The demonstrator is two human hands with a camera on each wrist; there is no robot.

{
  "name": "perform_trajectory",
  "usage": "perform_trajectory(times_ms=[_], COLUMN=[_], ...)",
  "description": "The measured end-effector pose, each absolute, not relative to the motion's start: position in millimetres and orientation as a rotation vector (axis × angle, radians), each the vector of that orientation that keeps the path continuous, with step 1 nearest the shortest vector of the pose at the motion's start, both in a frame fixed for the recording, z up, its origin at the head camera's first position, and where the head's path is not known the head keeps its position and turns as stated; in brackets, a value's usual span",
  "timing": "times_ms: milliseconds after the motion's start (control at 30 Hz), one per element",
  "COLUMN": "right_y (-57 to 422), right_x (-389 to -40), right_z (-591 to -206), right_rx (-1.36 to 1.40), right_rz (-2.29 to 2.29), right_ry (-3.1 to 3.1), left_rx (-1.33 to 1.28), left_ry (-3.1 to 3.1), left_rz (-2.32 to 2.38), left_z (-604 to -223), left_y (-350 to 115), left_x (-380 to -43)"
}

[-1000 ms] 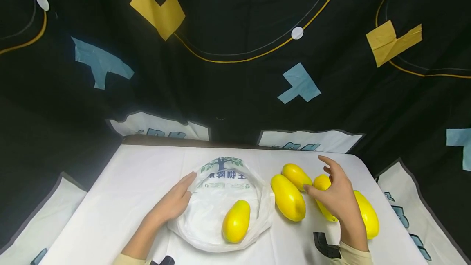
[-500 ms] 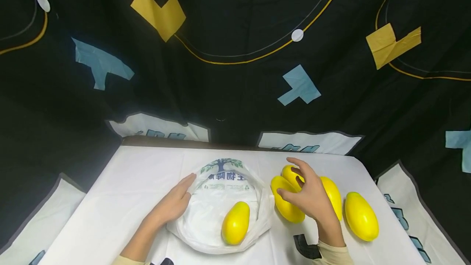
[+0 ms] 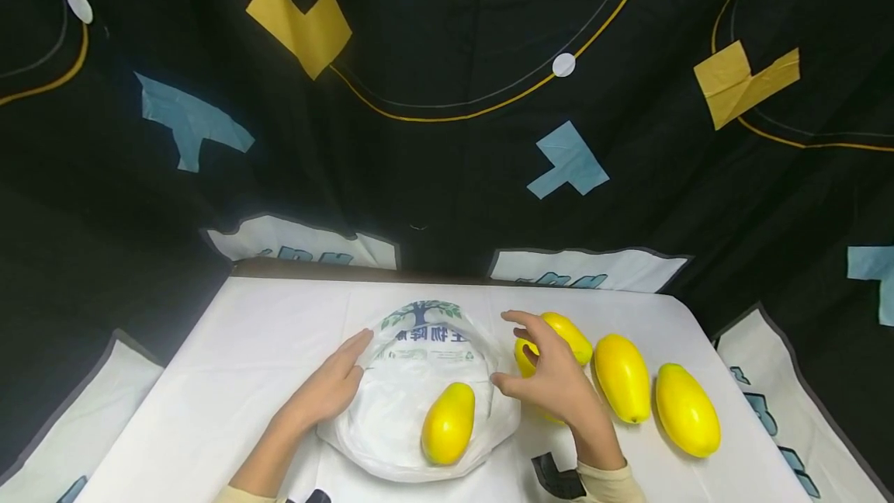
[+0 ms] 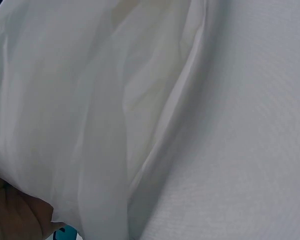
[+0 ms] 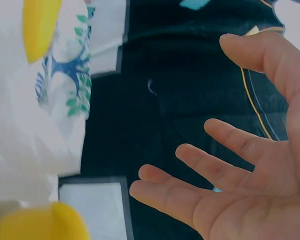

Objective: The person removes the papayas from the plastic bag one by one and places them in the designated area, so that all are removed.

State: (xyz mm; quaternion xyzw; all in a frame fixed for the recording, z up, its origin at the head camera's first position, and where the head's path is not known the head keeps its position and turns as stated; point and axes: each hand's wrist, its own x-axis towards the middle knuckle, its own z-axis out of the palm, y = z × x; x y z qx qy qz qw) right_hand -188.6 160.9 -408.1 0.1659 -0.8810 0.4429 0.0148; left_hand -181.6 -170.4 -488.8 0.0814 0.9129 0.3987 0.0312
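A white plastic bag [image 3: 391, 433] printed with a tree lies on the white table, its mouth facing up. One yellow mango [image 3: 448, 423] shows in its mouth. Along the bag's left rim rests my left hand [image 3: 335, 379], visible fingers straight; the plastic hides part of it. In the left wrist view, the bag [image 4: 65, 125] covers nearly everything of that hand. My right hand [image 3: 548, 379] hovers at the bag's right rim, fingers spread and holding nothing. Behind it, two mangoes [image 3: 569, 336] are partly hidden. The right wrist view shows the same empty hand [image 5: 230, 185].
Farther right lie a mango [image 3: 621, 379] and another mango [image 3: 687, 410] on the table [image 3: 733, 480]. A black cloth [image 3: 447, 177] with taped blue and gold shapes hangs behind the table's back edge.
My right hand has travelled left from above the mangoes on the right to the bag's right rim, uncovering two of them. The left hand and bag have stayed put.
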Motion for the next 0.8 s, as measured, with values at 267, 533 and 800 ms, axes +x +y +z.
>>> perform_trajectory(times_ms=[267,533,800], right_y=[141.0,124.6,110.2], right_x=[-186.0,-183.4,-183.7], right_z=[-419.6,-429.1,-441.8], right_rx=[0.568,0.658,0.765], right_rz=[1.401,1.406,1.193], right_ry=[-2.792,-2.907,-2.959], left_rx=[0.281,0.297,0.298], left_ry=[2.831,2.826,2.823], left_rz=[1.222,1.227,1.233], left_z=[-489.7,-490.0,-488.9], left_y=[-171.4,-172.1,-172.2], left_x=[-182.6,-183.5,-183.4])
